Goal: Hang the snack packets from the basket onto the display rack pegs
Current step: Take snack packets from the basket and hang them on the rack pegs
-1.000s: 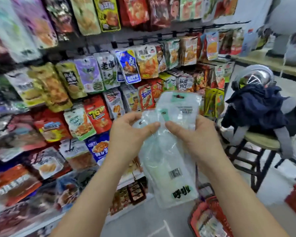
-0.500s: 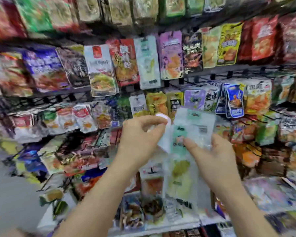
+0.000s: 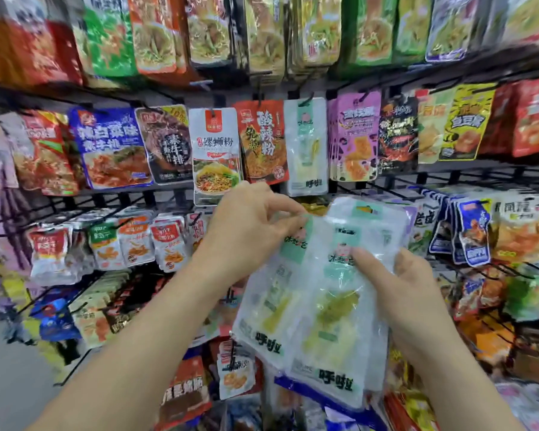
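I hold a small stack of clear snack packets with green labels and yellowish contents, in front of the display rack. My left hand pinches the top edge of the front packet. My right hand grips the stack from the right, thumb across its front. A matching clear packet hangs on a peg of the middle row, just above my left hand. The basket is out of view.
The black wire rack is packed with hanging snack packets in rows above, left, right and below. A white noodle packet and a red one hang left of the matching packet. Grey floor shows at bottom left.
The view swung left from the stool and basket to face the rack up close. Both hands kept the packets and spread them; my left fingers now pinch the front packet's top.
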{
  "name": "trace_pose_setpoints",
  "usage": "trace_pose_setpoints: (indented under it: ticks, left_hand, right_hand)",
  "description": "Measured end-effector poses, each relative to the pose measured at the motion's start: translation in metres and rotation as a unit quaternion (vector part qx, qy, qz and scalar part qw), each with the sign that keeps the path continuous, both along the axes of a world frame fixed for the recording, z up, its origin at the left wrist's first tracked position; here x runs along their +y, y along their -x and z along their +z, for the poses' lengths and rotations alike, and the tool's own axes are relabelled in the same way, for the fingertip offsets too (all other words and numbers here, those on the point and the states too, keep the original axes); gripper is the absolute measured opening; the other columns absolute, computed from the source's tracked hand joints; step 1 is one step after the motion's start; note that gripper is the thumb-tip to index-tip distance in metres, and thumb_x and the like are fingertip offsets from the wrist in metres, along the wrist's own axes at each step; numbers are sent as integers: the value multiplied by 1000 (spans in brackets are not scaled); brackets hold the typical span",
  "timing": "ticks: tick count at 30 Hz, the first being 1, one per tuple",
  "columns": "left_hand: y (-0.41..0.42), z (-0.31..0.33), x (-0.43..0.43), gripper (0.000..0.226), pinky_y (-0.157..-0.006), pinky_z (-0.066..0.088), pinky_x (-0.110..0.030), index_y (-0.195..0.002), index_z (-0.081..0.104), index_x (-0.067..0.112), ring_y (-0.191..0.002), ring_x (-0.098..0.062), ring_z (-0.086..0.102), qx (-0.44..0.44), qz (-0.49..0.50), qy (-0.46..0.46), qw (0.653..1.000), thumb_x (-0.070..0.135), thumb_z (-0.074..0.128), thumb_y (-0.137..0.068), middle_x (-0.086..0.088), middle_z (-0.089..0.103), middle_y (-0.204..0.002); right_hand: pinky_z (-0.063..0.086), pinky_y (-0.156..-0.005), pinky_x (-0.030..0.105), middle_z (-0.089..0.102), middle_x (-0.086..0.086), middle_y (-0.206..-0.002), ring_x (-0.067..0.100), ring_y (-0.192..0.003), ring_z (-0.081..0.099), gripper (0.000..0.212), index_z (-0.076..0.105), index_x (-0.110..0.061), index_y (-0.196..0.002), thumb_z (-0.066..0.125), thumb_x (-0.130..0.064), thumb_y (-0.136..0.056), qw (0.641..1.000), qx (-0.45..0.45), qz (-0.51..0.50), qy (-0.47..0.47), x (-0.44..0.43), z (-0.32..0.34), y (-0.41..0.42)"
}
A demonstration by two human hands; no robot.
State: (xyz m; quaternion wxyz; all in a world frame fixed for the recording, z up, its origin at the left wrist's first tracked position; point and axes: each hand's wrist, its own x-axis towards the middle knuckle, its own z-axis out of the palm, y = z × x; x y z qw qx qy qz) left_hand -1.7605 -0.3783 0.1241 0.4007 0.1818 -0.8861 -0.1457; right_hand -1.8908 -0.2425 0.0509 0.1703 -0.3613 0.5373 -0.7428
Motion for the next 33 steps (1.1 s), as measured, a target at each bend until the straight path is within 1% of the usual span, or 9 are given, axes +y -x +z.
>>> trace_pose_setpoints:
  ticks: [3,8,12,14,17,20,23,28,33]
  left_hand:
    - [15,21,-21,12,-81,38,-29,-68,73,41,-95,-15,46,-20,12,13,1000,35,81,-71,16,49,-88]
    - [42,60,-41,5,-65,51,-20,-73,77,27,-65,0,63,-59,-51,-86,993,23,79,-76,10,73,-70]
    - [80,89,-66,14,-61,42,-16,-76,73,21,-62,0,53,87,-40,-92,991,16,68,-88,9,67,-67]
    - [106,100,-78,13,-62,41,-19,-80,72,18,-62,-1,52,133,-4,-58,989,15,65,-91,6,65,-71]
    - [142,108,-93,13,-65,45,-21,-76,70,29,-62,4,55,174,52,11,983,20,71,-86,19,64,-67]
    - [164,110,-102,3,-67,45,-15,-84,76,22,-66,3,57,206,87,37,974,23,73,-84,15,67,-73]
    - [172,106,-106,15,-69,39,-1,-98,76,10,-76,5,58,217,99,62,969,18,68,-89,5,71,-87]
    - [171,105,-113,19,-70,38,1,-104,74,8,-83,-4,59,210,99,78,970,19,64,-92,8,66,-90]
    - [174,99,-128,16,-66,38,-1,-99,75,12,-76,6,57,194,96,70,974,17,62,-93,8,69,-86]
  right_hand:
    - [55,-53,23,77,0,-83,13,-70,73,8,72,-13,-87,64,-16,-88,1000,21,3,12,-3,17,22]
    - [59,-60,39,77,4,-83,21,-70,74,6,71,-12,-87,67,-14,-84,999,47,9,12,-9,43,78]
    - [53,-44,27,76,9,-77,20,-58,71,54,74,-8,-83,90,-45,-47,997,28,57,51,-5,64,124]
    - [52,-41,26,75,9,-73,19,-53,70,64,76,-11,-77,93,-52,-32,994,33,73,72,-7,74,145]
    - [54,-45,27,75,13,-77,22,-57,71,76,79,-15,-76,92,-59,-16,989,52,120,73,-21,85,165]
    - [56,-51,30,76,15,-86,26,-67,74,76,79,-15,-84,93,-59,-22,978,75,191,39,-43,90,175]
    - [59,-56,33,76,13,-91,28,-74,74,65,78,-16,-89,92,-55,-39,971,78,225,25,-64,94,175]
    - [59,-65,39,77,11,-89,26,-74,73,18,77,-21,-87,80,-21,-70,973,79,214,30,-93,99,176]
    - [61,-69,41,77,9,-92,27,-79,74,19,76,-14,-89,67,-20,-74,975,84,202,34,-113,103,175]
